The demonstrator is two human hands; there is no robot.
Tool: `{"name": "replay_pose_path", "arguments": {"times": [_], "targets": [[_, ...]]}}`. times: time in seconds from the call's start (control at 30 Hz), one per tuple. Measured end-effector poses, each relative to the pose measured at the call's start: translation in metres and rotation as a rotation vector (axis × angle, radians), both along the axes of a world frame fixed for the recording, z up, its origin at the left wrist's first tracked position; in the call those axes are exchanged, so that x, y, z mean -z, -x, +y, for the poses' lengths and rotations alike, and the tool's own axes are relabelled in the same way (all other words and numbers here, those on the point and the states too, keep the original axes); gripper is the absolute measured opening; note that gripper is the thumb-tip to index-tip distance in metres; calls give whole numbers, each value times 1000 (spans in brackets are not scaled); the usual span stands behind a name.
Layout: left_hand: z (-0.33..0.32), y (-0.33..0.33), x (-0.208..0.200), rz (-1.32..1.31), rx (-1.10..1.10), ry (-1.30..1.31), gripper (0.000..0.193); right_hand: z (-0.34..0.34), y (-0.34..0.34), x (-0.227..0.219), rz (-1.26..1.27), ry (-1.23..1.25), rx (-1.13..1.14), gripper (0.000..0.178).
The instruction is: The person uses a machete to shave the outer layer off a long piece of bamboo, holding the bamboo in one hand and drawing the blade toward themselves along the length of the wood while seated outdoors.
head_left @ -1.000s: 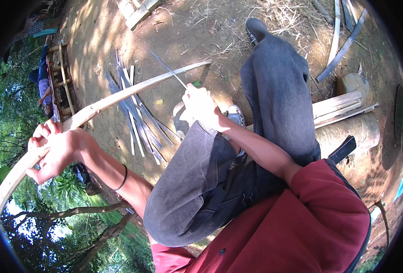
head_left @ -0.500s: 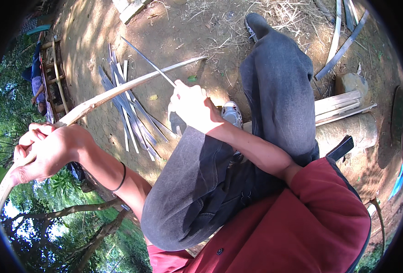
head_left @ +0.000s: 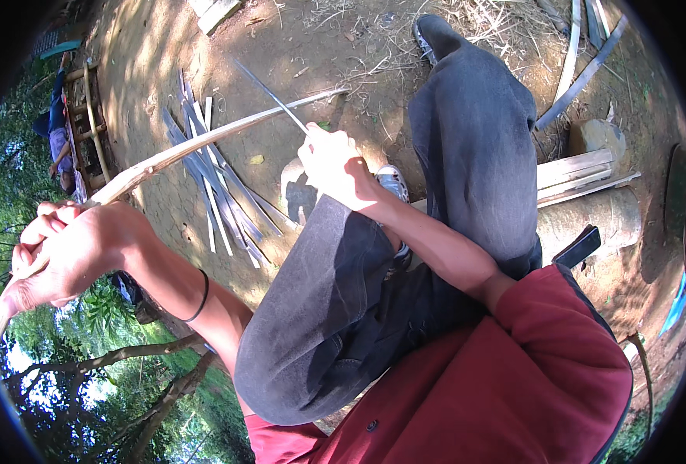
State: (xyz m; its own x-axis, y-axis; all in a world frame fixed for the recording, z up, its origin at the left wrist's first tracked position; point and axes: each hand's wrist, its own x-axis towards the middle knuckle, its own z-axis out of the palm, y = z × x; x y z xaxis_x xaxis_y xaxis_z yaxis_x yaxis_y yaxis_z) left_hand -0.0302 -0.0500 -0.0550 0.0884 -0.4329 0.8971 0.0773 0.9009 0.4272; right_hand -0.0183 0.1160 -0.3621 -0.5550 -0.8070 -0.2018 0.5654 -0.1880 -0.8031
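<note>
My left hand (head_left: pixel 76 251) is closed round a long, curved, barked-off wooden stick (head_left: pixel 196 143). The stick runs from the lower left rim up to the right, narrowing toward its far end. A knife with a long, narrow grey blade (head_left: pixel 272 94) is in my right hand (head_left: pixel 337 166), fingers wrapped round its handle, which is hidden. The blade slants up to the left and crosses the stick near its thin end; whether it touches the wood I cannot tell. My right wrist is above my bent knee (head_left: pixel 312 286).
A pile of thin grey and pale strips (head_left: pixel 223 182) lies on the dirt beyond the stick. To the right are a log (head_left: pixel 602 224) with split wood pieces (head_left: pixel 579 172) and more long strips (head_left: pixel 583 85). Someone in blue (head_left: pixel 60 147) is at the far left by a wooden frame.
My right hand has shifted slightly right and away, and the knife's tip has moved right, nearer the stick's thin end. My left hand keeps its grip, with the stick shifted slightly.
</note>
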Motion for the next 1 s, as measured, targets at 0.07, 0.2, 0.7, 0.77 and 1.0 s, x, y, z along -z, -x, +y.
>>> {"name": "replay_pose_path", "arguments": {"times": [0.07, 0.2, 0.7, 0.77, 1.0], "targets": [[0, 0, 3, 25, -4, -23, 64, -1, 4, 7, 268, -208, -24, 25], [-6, -7, 2, 49, 43, -71, 63, -12, 5, 2, 568, -694, -50, 21], [-3, -1, 2, 75, -26, -58, 60, -22, 1, 15, 544, -738, -61, 19], [-8, 4, 12, 103, 13, -91, 61, -16, 12, 9, 541, -740, -28, 20], [-5, -2, -2, 113, -8, -48, 66, -16, -6, -4, 660, -643, 10, 23]]}}
